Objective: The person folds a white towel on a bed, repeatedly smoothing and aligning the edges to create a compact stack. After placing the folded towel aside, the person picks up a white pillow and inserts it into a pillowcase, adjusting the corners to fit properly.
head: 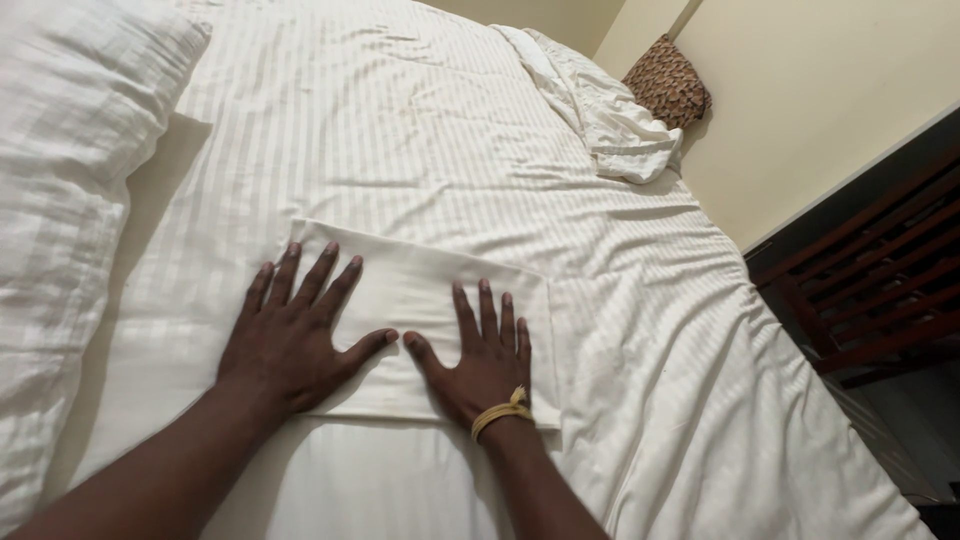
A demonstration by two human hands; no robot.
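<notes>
Both hands press flat on a folded white cloth rectangle (pixel 420 310) lying on the bed. The left hand (pixel 290 340) covers its left edge, fingers (pixel 322 268) spread apart; the right hand (pixel 480 365), with a yellow band (pixel 502 411) at the wrist, lies on its lower right part, fingers apart, thumbs nearly touching. A white striped bedsheet (pixel 450 130) covers the bed. A puffy white pillow (pixel 70 140) lies left. Farther off are a crumpled white sheet (pixel 610 120), a brown woven cushion (pixel 668 85), cream wall (pixel 810 90) and dark wooden slatted frame (pixel 880 290).

A white pillow (pixel 70 150), a woven cushion (pixel 668 82) and a dark wooden rack (pixel 880 290).
</notes>
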